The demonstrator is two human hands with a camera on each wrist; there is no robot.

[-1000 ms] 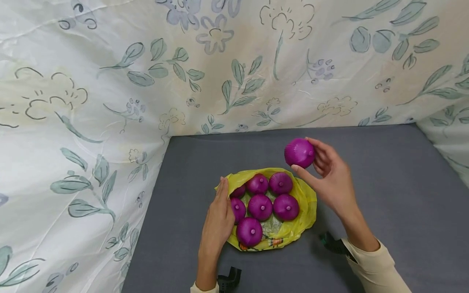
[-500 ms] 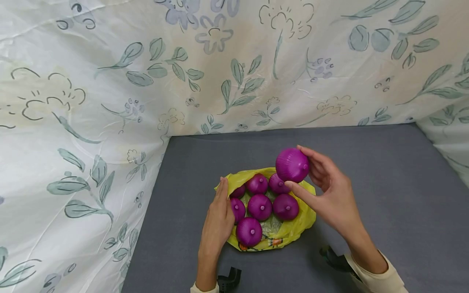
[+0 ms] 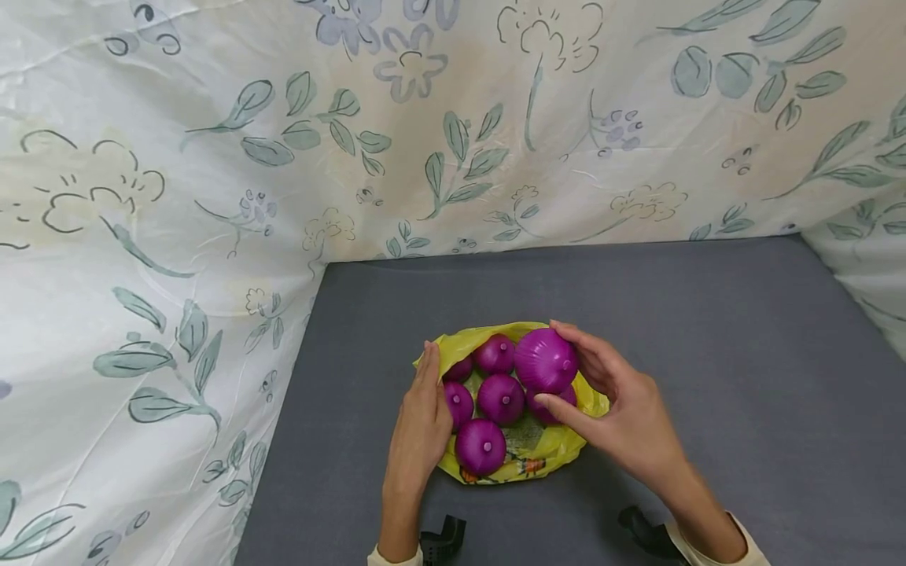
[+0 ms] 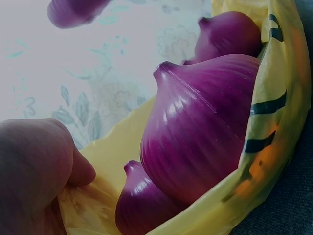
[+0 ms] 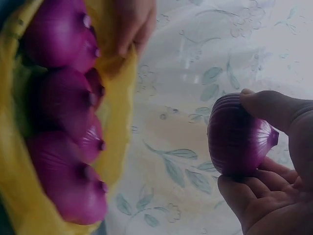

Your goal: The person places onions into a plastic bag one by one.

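My right hand (image 3: 626,413) holds a purple onion (image 3: 546,361) between thumb and fingers, over the right side of a yellow plastic bag (image 3: 591,393). In the right wrist view the thumb lies along the held onion (image 5: 234,137), with fingers under it. Several more onions sit in the opened bag, among them a front onion (image 3: 480,446) and a middle onion (image 3: 501,399). One behind the held onion is partly covered. At the bag's left side, my left hand (image 3: 419,428) pinches the rim; the left wrist view shows its thumb against the yellow plastic (image 4: 90,200).
Grey cloth (image 3: 743,377) covers the table under the bag. Patterned curtains with leaves and flowers (image 3: 467,157) hang behind and to the left. A black wrist mount (image 3: 443,538) is by the left wrist, another black mount (image 3: 647,534) by the right.
My right hand has brought the onion down and to the left, from beyond the bag's back right edge to over the onions inside. The left hand has stayed at the bag's rim.
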